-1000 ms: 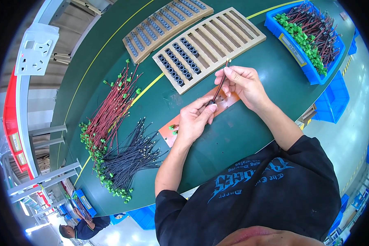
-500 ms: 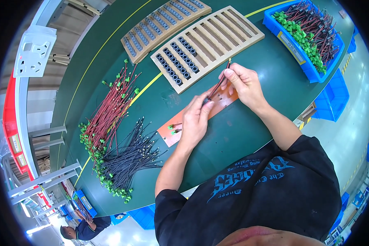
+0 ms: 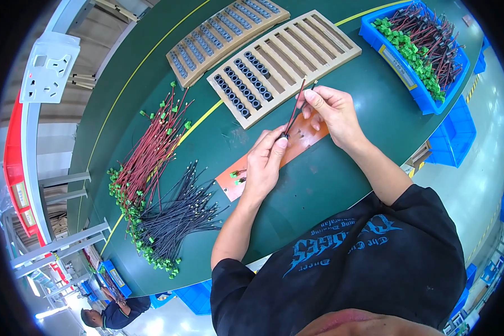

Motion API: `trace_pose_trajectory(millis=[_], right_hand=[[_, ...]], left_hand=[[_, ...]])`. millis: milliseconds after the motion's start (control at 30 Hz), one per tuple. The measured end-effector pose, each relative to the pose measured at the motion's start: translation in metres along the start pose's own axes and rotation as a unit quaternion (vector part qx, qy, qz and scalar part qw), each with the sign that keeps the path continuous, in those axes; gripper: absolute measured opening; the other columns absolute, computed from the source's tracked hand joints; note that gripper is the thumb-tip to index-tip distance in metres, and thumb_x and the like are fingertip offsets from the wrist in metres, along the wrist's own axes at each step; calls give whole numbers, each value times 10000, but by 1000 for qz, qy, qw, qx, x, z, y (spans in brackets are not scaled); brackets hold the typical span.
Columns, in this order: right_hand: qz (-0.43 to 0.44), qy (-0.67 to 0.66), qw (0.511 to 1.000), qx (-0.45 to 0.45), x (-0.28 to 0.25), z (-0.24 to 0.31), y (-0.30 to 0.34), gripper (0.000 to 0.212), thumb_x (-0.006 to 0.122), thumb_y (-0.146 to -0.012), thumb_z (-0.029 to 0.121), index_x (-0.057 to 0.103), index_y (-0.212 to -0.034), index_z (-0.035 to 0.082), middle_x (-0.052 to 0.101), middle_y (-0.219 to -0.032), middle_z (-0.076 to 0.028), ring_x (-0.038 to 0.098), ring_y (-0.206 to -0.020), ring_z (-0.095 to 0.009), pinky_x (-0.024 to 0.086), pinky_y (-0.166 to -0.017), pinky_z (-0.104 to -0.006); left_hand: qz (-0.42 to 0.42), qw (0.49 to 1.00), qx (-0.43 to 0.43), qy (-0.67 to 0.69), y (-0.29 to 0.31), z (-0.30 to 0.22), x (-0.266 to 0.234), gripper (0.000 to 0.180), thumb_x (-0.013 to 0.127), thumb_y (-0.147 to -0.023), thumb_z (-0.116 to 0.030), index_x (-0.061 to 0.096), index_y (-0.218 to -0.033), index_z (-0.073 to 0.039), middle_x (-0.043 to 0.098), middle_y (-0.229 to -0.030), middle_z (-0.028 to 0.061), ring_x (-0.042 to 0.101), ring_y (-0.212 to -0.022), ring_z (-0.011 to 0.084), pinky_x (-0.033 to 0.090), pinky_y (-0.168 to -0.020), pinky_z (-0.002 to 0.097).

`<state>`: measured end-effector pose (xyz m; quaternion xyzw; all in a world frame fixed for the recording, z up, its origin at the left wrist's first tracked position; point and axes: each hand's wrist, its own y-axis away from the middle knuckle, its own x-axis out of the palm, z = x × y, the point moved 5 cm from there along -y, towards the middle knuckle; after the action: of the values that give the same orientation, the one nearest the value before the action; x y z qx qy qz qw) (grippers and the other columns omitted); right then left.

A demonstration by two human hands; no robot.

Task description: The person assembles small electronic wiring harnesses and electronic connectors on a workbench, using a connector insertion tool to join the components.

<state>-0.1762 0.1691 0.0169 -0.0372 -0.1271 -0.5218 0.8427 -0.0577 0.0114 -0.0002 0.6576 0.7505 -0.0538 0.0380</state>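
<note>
Where the green bench (image 3: 213, 151) curves away at left, red wires (image 3: 151, 145): a loose pile with green connectors, judged to be stock left to use.
Black wires (image 3: 173, 218): a second pile just beside it, nearer the person, also with green connectors and also, it seems, left to use.
Far tray (image 3: 193, 81): wooden, with rows of grey parts along it.
Near tray (image 3: 349, 51): wooden, with rows of black rings (image 3: 238, 105) at its left end; other slots show bare wood, so perhaps part of the rings are used.
Orange board (image 3: 298, 144): flat on the bench under the hands, two short green-ended pieces (image 3: 234, 174) at its left end.
Left hand (image 3: 265, 162): closed in a pinch on a small dark part (image 3: 285, 136), probably a ring, at the wires' lower end.
Wire pair (image 3: 294, 112): one red, one black, raised between the hands above the board; the red tip sticks up free. Likely partway done.
Right hand (image 3: 330, 109): thumb and fingers pinched together on the black wire near its tip.
Blue bin (image 3: 427, 105): heaped with red-and-black bundles (image 3: 425, 39) that look finished.
</note>
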Motion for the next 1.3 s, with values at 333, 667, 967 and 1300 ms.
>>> trace_pose_trajectory(millis=[333, 667, 967, 1300], right_hand=[[0, -44, 999, 1, -2, -2, 2, 282, 591, -1061, 261, 701, -1048, 2, 675, -866, -40, 539, -665, -60, 435, -563, -200], [25, -215, 975, 50, 0, -2, 1, 248, 604, -1049, 221, 654, -928, 10, 617, -834, -48, 502, -707, -96, 463, -660, -257], [62, -136, 988, -34, 21, 11, 5, 355, 506, -1094, 251, 643, -1278, -20, 687, -1110, -79, 553, -815, -81, 492, -743, -236], [193, -97, 975, -61, 49, 29, 28, 242, 555, -1064, 137, 705, -1119, -45, 715, -964, -71, 558, -751, -84, 478, -685, -238]], left_hand=[[59, 996, -24, -70, -1, -7, 7, 320, 577, -1053, -138, 601, -1338, 7, 650, -954, 30, 554, -808, 103, 480, -766, 253], [26, 992, 86, -91, 1, -18, 13, 283, 671, -978, -78, 657, -1232, 46, 621, -955, 72, 569, -838, 147, 476, -786, 272], [0, 1000, 7, -17, 2, -27, -3, 304, 700, -983, -107, 676, -1250, 36, 576, -943, -13, 501, -801, 54, 420, -715, 193], [-54, 998, 23, 1, 17, -62, -9, 282, 701, -970, -89, 672, -1226, 25, 659, -952, 65, 609, -811, 138, 507, -766, 274]])
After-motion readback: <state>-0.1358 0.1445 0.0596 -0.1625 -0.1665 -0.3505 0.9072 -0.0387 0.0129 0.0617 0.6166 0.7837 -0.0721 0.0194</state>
